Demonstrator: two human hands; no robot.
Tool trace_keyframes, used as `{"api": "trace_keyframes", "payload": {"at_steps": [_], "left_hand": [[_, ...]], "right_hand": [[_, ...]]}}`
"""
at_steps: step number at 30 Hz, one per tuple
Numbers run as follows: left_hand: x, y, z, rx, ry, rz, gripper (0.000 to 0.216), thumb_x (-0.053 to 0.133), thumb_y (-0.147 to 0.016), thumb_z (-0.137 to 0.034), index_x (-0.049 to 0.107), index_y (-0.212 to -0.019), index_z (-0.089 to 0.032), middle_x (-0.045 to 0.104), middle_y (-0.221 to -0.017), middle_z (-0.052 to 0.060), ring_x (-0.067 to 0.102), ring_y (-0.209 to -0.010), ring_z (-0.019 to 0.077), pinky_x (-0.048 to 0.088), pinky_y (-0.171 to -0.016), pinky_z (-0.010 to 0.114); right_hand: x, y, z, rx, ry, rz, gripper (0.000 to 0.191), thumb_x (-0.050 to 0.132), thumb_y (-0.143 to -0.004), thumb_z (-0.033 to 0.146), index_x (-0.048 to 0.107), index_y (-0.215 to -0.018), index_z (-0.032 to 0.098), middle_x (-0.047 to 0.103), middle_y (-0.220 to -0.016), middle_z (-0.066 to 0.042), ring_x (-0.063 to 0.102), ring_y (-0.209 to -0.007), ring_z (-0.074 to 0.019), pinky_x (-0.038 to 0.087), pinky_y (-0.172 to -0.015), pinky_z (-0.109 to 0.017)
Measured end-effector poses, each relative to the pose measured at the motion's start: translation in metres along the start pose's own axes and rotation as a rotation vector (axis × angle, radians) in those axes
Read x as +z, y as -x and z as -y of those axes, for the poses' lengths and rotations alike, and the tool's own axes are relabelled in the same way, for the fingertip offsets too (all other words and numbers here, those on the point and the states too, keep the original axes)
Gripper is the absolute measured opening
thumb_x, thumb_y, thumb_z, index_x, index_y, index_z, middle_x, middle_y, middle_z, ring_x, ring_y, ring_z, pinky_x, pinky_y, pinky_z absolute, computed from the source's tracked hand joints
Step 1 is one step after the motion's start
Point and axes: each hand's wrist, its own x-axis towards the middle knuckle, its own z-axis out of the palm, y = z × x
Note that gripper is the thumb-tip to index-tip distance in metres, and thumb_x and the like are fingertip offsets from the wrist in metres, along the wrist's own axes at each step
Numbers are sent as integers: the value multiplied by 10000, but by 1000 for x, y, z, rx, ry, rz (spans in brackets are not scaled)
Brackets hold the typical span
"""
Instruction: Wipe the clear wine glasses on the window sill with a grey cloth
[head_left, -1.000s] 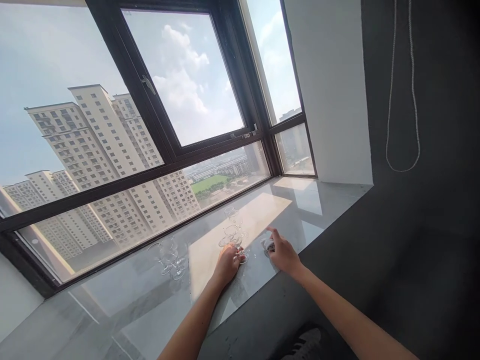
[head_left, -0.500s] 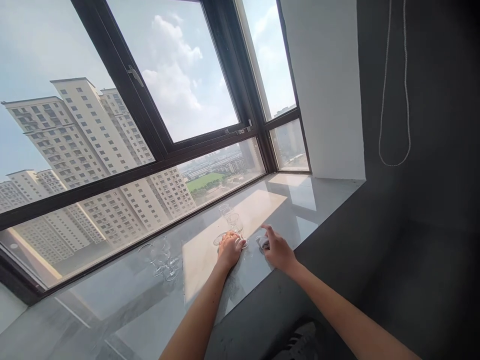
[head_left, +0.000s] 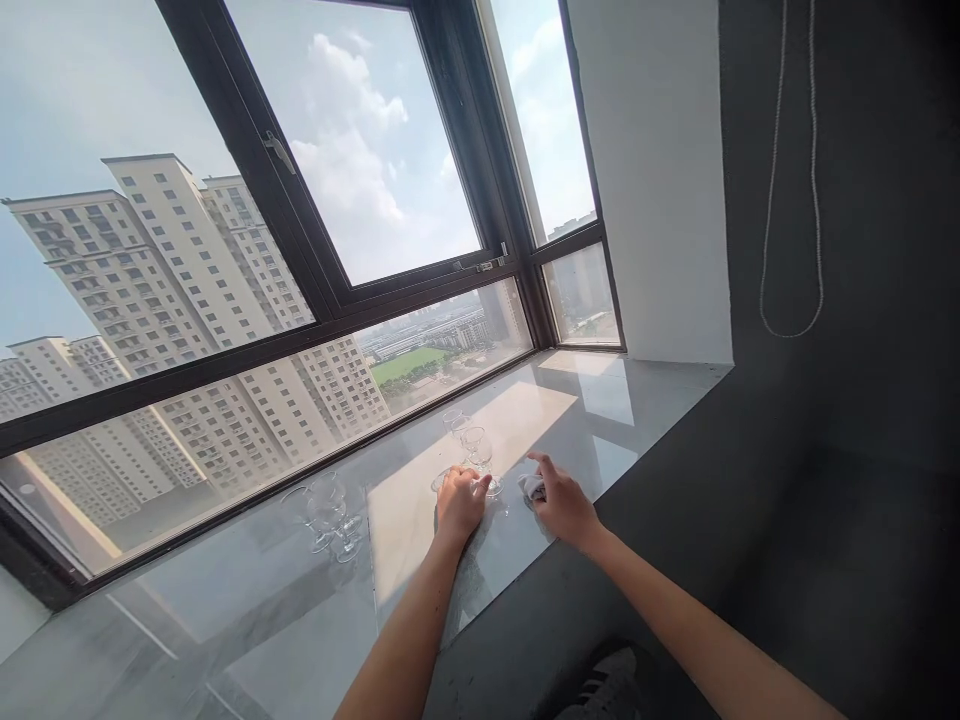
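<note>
Left grip (head_left: 461,505), one bare hand, palm down: fingers bent over the sunlit part of the sill, thumb just beside the foot of a stemmed glass; whether they are clamped on glass cannot be told, the fingertips being partly hidden.

Right grip (head_left: 564,507), one bare hand: clamped on a crumpled white cloth (head_left: 531,487), index finger stretched out toward the left; apart from the left grip.

Stemmed glass (head_left: 480,457), clear, one: upright, at the far side of the left grip.

Clear rim (head_left: 439,480), one: at the left edge of the left grip, remainder hidden.

Far glass (head_left: 454,422), clear: beyond the stemmed glass, toward the window.

Glass group (head_left: 328,512), clear, stemmed, number uncertain through overlap: on the sill, left of both grips.

Window sill (head_left: 285,620), grey, glossy: bearing all the glassware.

Window frame (head_left: 420,290), dark: along the sill's far side; pale towers (head_left: 187,270) outside, left.

Cord loop (head_left: 816,190): hanging, far right.

Shoe (head_left: 611,685), dark with pale stripes: near edge, below the sill.
</note>
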Motion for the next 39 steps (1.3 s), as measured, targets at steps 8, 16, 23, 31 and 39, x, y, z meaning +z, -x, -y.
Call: {"api": "trace_keyframes", "payload": {"at_steps": [8,16,23,31,39], "left_hand": [[-10,13,5,227,242,90,198,536,-880,-238,728,-930,-229,661,-951,39,608,-949,186,469,-903,343],[-13,16,-8,284,181,202,339,577,-859,-305,724,-1157,-240,619,-1112,79,581,-1068,226,452,-1013,409],[-14,20,-5,283,133,251,455,585,-858,-351,653,-1292,-230,598,-1296,108,530,-1227,269,416,-1088,450],[-27,26,6,192,172,-81,250,468,-892,-242,683,-1018,-219,693,-1060,67,616,-1048,220,472,-984,393],[-92,64,104,-310,11,-949,231,530,-781,-217,463,-1001,-211,514,-1124,106,470,-1157,283,377,-1055,482]], "right_hand": [[0,-2,-1,-6,-23,21,624,479,-724,22,408,-1323,180,606,-1002,-79,579,-879,-204,397,-720,-256],[1,-1,-1,-4,-21,28,631,479,-745,28,390,-1351,182,597,-1010,-83,577,-936,-220,395,-743,-264],[0,-2,0,-7,-23,24,625,475,-736,12,403,-1334,178,596,-1008,-85,567,-936,-216,388,-749,-266],[2,-1,-2,-5,-30,36,624,479,-748,12,409,-1347,173,606,-1019,-93,574,-900,-205,388,-719,-253],[1,0,-4,-13,-15,34,586,468,-780,32,417,-1348,166,602,-973,-97,571,-845,-201,363,-638,-235]]}}
